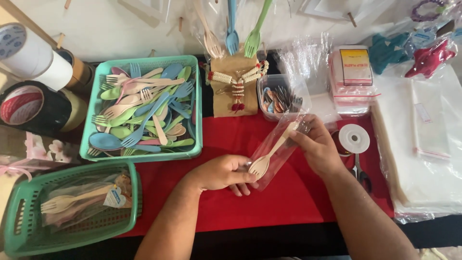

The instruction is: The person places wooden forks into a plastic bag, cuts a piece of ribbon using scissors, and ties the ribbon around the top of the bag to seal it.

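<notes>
At my far left sit the green basket [19,226] of bagged sets and the teal tray [91,144] of loose pastel cutlery, and over the red cloth [269,202] my left hand [222,173] pinches the bottom of a clear plastic sleeve [279,149]. Inside it lies a beige fork [269,156], tines toward my left hand, so I judge I am mid-bagging. My right hand [315,144] grips the sleeve's open top around the handle; next I would need to seat the fork fully.
</notes>
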